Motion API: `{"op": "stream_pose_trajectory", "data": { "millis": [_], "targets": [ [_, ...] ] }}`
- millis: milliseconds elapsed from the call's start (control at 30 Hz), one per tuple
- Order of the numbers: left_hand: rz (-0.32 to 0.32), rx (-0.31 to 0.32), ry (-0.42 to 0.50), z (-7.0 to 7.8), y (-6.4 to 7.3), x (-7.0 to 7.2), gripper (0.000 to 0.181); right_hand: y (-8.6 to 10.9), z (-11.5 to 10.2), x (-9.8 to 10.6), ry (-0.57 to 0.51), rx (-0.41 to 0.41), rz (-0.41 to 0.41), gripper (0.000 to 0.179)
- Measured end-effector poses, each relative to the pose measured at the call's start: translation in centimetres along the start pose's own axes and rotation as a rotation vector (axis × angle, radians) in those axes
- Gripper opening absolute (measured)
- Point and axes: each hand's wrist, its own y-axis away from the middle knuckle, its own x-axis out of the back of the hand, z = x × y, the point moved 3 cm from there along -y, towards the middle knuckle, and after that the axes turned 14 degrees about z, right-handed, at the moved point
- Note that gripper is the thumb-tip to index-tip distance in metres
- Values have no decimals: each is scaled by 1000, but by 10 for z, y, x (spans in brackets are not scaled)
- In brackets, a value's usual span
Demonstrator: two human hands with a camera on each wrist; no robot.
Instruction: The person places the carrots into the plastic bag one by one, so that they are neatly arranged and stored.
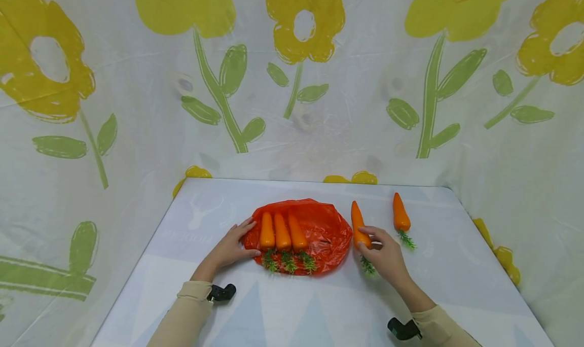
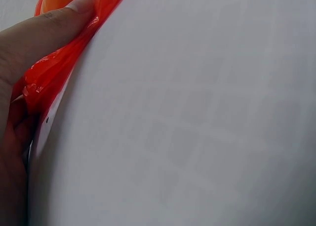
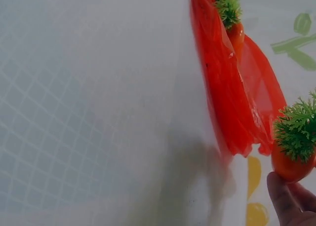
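Observation:
Three orange carrots [image 1: 282,232] with green leafy tops lie side by side on the left part of a red plastic bag [image 1: 324,235]. My left hand [image 1: 234,245] rests at the bag's left edge, its thumb [image 2: 81,8] lying over the red plastic near a carrot. Just off the bag's right edge, my right hand [image 1: 385,250] grips another carrot [image 1: 357,216] by its thick end, the leaves hanging below the fingers. In the right wrist view that carrot's leafy top [image 3: 296,132] shows above the fingertips, beside the red bag [image 3: 222,82].
One more carrot [image 1: 401,215] lies on the white table [image 1: 447,266] to the right of my right hand, leaves toward me. A flower-printed curtain [image 1: 347,108] stands behind the table and along both sides. Black wrist devices [image 1: 222,292] sit on both sleeves.

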Motion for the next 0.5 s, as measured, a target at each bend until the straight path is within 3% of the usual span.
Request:
{"op": "stream_pose_trajectory", "data": {
  "millis": [500],
  "targets": [
    [13, -12, 21, 1, 1, 1, 95, 3, -12, -6, -41, 27, -37, 37]
  ]
}}
